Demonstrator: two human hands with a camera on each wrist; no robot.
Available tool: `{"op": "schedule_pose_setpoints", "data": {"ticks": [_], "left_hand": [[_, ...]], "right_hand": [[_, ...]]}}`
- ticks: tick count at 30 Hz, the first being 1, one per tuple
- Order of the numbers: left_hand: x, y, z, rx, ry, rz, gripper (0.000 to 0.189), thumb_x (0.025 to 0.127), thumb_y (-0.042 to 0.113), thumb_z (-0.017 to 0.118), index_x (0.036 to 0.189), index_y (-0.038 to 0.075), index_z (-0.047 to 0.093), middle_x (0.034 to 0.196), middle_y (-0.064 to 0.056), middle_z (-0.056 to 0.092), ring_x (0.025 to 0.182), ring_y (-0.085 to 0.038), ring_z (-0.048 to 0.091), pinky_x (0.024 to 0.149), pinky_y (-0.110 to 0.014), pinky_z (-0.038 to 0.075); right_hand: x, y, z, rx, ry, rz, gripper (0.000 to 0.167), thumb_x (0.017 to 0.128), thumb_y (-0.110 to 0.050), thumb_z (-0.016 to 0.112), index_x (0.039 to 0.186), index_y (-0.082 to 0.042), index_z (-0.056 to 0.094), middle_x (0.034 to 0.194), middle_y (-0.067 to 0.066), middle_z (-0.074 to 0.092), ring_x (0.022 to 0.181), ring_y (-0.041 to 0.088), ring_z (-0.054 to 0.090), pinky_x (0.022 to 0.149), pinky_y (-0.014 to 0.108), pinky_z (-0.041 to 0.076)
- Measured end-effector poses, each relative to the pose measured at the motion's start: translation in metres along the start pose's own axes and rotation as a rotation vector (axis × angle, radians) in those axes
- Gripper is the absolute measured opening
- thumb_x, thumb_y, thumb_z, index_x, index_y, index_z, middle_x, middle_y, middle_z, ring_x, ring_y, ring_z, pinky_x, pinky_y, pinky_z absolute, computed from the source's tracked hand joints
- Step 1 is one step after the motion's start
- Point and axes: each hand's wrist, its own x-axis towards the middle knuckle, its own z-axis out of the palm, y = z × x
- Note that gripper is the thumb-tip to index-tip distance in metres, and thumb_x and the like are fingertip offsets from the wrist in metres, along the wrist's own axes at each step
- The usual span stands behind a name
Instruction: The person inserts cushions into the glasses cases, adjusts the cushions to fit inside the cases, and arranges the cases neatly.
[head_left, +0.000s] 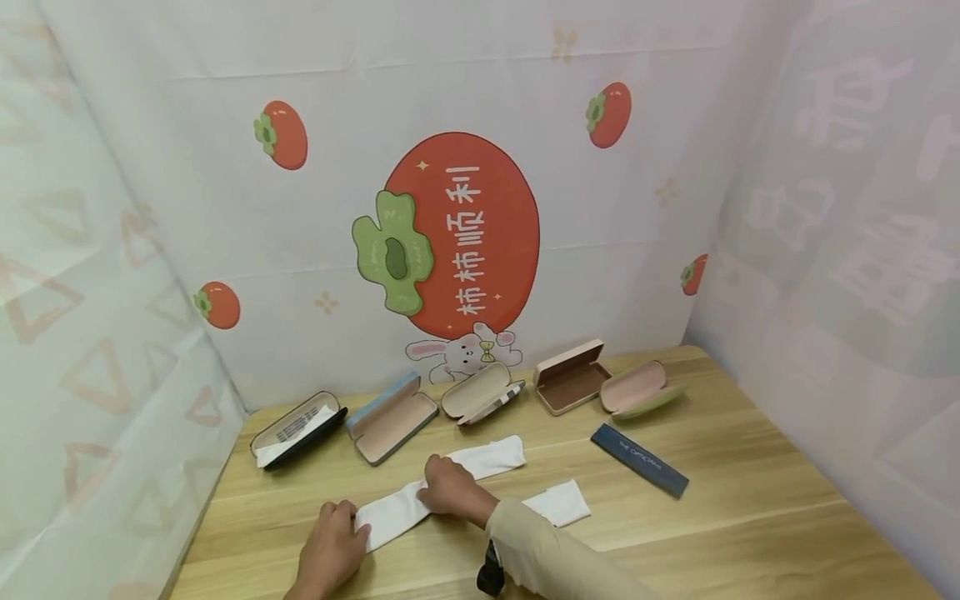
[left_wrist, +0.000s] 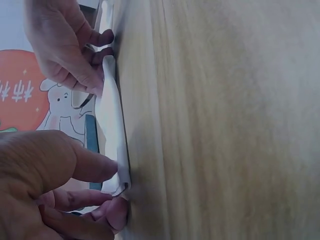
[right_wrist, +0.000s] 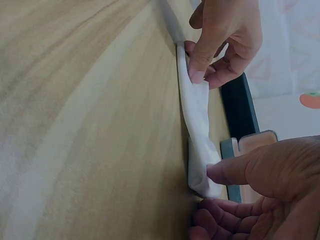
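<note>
A white cloth [head_left: 390,517], folded into a long narrow strip, lies on the wooden table. My left hand [head_left: 334,543] pinches its left end, the thumb on the near face and the fingertips around the end, as the left wrist view shows. Farther right along the strip, my right hand [head_left: 454,488] grips it with its thumb [right_wrist: 230,171] pressed on the fabric and its fingers curled beside the edge. Beyond the right hand lies another white stretch of cloth [head_left: 495,457]. A further white cloth [head_left: 566,503] is partly hidden by the right sleeve.
Several open glasses cases line the back: a black one [head_left: 318,440] holding a printed white cloth, a blue one [head_left: 397,425], a striped one [head_left: 480,392], a brown-lined one [head_left: 573,387] and a green one [head_left: 637,387]. A flat navy case [head_left: 639,460] lies at right.
</note>
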Motion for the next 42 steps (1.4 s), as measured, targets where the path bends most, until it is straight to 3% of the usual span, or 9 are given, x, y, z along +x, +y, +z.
{"op": "schedule_pose_setpoints", "data": {"ticks": [11,22,30,33,40,42], "left_hand": [[0.002,-0.007,-0.001,-0.028,0.046,-0.032,0.009,0.085,0.005,0.069,0.091,-0.001,0.066,0.086,-0.009,0.058,0.077,-0.021,0.056,0.066,-0.039,0.047],[0.007,-0.010,0.000,-0.043,0.060,-0.047,0.004,0.084,0.002,0.069,0.087,0.000,0.067,0.084,-0.010,0.060,0.077,-0.022,0.057,0.066,-0.038,0.046],[0.009,-0.012,-0.001,-0.054,0.055,-0.044,0.004,0.083,0.003,0.069,0.083,0.002,0.065,0.079,-0.007,0.060,0.075,-0.020,0.056,0.064,-0.035,0.045],[0.009,-0.012,-0.002,-0.068,0.078,-0.022,0.005,0.081,0.001,0.069,0.080,0.004,0.065,0.075,-0.004,0.060,0.071,-0.019,0.055,0.062,-0.034,0.043],[0.011,-0.010,-0.001,-0.091,0.093,0.027,0.006,0.079,0.001,0.070,0.079,0.005,0.065,0.071,-0.001,0.060,0.068,-0.015,0.052,0.061,-0.031,0.041],[0.012,-0.010,-0.002,-0.105,0.089,0.026,0.006,0.080,0.001,0.070,0.080,0.005,0.065,0.071,-0.001,0.061,0.068,-0.015,0.052,0.062,-0.030,0.041]], "right_hand": [[0.010,-0.007,0.017,0.010,0.040,0.017,0.044,0.090,-0.006,0.062,0.060,-0.018,0.031,0.059,-0.003,0.024,0.051,0.014,0.026,0.048,0.029,0.024],[0.006,-0.007,0.012,0.026,0.053,0.029,0.053,0.088,-0.007,0.062,0.057,-0.021,0.022,0.056,-0.007,0.012,0.051,0.012,0.016,0.048,0.029,0.019],[0.007,-0.006,0.012,0.029,0.083,0.065,0.055,0.086,-0.010,0.068,0.051,-0.021,0.026,0.050,-0.009,0.012,0.048,0.011,0.018,0.047,0.027,0.018],[0.006,-0.004,0.010,0.064,0.091,0.062,0.054,0.085,-0.009,0.069,0.050,-0.020,0.029,0.050,-0.008,0.017,0.049,0.011,0.019,0.048,0.027,0.018],[0.002,0.001,0.007,0.117,0.164,0.041,0.024,0.085,-0.009,0.073,0.065,-0.015,0.063,0.067,-0.006,0.058,0.058,0.009,0.045,0.055,0.028,0.038],[0.002,0.003,0.007,0.142,0.183,0.036,0.024,0.086,-0.008,0.073,0.064,-0.014,0.063,0.064,-0.004,0.058,0.056,0.010,0.045,0.053,0.028,0.038]]}}
